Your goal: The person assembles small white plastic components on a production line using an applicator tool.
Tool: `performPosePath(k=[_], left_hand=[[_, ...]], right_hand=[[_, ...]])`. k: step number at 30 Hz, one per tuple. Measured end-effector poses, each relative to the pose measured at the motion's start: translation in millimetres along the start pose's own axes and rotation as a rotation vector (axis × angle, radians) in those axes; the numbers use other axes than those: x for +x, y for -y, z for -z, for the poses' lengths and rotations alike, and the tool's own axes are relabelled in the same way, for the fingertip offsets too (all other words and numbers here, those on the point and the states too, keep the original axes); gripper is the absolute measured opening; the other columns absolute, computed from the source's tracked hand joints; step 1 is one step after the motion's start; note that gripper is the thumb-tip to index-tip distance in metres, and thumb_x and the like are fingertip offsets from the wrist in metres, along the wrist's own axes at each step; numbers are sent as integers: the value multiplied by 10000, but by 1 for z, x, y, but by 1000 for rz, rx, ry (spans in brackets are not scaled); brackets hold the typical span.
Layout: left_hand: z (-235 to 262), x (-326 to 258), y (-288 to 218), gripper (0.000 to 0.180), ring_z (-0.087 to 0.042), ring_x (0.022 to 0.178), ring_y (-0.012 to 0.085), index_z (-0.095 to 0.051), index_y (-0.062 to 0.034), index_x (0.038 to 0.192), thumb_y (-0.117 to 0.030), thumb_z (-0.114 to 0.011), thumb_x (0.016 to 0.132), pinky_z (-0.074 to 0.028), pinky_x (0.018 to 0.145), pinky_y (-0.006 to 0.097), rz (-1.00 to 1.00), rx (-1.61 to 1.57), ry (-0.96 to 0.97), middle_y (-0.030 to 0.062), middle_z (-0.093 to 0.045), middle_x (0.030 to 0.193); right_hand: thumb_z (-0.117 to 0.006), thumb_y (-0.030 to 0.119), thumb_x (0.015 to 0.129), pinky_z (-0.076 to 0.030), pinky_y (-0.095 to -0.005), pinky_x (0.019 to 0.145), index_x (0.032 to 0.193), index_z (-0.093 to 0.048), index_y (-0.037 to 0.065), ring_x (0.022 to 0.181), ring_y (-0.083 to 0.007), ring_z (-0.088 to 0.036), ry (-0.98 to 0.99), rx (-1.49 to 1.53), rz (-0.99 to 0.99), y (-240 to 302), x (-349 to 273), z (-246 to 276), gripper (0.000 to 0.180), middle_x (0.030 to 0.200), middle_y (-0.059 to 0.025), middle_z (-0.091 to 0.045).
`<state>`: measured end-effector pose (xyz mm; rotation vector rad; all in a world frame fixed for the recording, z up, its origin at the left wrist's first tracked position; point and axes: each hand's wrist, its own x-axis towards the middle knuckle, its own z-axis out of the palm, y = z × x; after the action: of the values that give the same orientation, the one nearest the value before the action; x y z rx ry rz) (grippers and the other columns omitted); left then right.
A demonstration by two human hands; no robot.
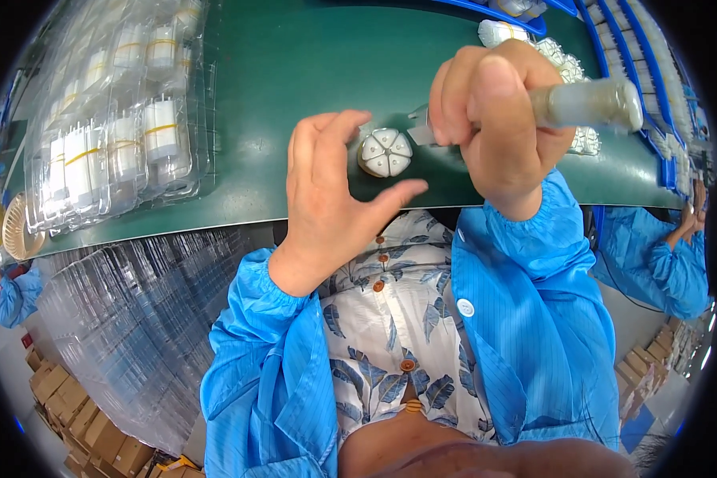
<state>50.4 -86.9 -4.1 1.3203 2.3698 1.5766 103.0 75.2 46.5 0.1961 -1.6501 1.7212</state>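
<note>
Round white six-segment part on green belt, L hand open beside it, R hand fisted on a tool above it.

Status: small round white plastic part w/ six wedge segments (385,152) lies flat on the dark green conveyor surface (295,72), near its front edge, free of both hands. Left hand (332,193) is open, fingers spread and curved, thumb out under the part, not touching. Right hand (492,119) is closed tight round a grey translucent cylindrical tool handle (588,103); metal tip (421,127) sits just beside the part, contact cannot be told. Judged done: clear plastic blister trays of white capped cylinders w/ yellow bands (123,135) at far left look filled. Judged left: this part, plus a pile of similar white parts (570,76) behind R hand. Room: open belt ahead and left of the part; blue bins (613,40) close off the right; belt edge close toward the body.
</note>
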Motion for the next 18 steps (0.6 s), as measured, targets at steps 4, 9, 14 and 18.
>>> performPosePath(k=[4,9,14,18], left_hand=[[1,-3,4,536,-590,963,317,-570,-19,1196,-21,-775,700,-501,812,388,34,-86,14,147,-592,1079],[5,-2,11,527,-594,973,320,-583,-18,1190,-16,-773,699,-509,802,377,-57,-112,42,152,-607,1113],[5,-1,9,537,-594,966,310,-588,-12,1191,-22,-787,693,-509,793,360,-69,-130,31,153,-600,1090],[3,-1,9,546,-594,947,296,-598,-2,1174,-47,-821,678,-507,776,348,-84,-94,0,145,-571,1031]], right_hand=[[-438,89,1001,-375,-281,454,742,-451,36,490,-135,-468,216,-212,100,-10,7,5,265,576,-76,-504],[-614,18,925,-298,-234,445,684,-533,32,515,-35,-426,92,-36,3,-17,5,-6,255,602,30,-489],[-543,35,950,-353,-256,449,733,-500,30,516,-80,-464,158,-98,46,-21,1,-6,222,604,-29,-520],[-624,-34,892,-325,-242,437,722,-540,12,530,-47,-456,86,-59,62,-24,-8,-8,196,613,4,-514]])
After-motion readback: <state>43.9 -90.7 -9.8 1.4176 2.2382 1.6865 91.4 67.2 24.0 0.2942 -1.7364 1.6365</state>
